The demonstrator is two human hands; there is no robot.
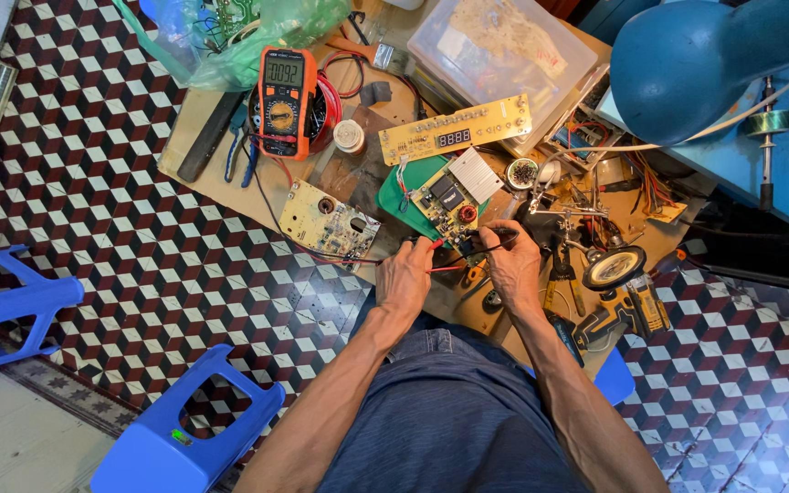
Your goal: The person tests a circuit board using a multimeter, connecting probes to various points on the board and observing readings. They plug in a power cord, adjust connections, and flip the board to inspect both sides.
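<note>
— Two hands meet at the near edge of the circuit board with the silver heat sink [454,194]; can you tell the grips?

— Left hand [404,277] is clenched on a red probe [433,245], its tip touching the board's near edge; right hand [513,265] is closed around a black probe [486,243], just right of that same edge; both thumbs press down on the leads.

— Where does the board lie?

— On a green tray [394,194], near the middle of the wooden worktop [203,119]; a long yellow display board [457,130] sits just beyond it; a pale bare board [326,219] lies to its left, close to the worktop's near edge; the orange multimeter [285,89] stands farther left and beyond, screen lit.

— Any open room?

— Little; right of the board it is crowded with pliers, a round magnifier [612,267] and a yellow drill [621,315] at the worktop's corner; left of the pale board the wood ends and patterned tile floor [120,237] opens wide, as far as two blue plastic stools [184,434].
</note>
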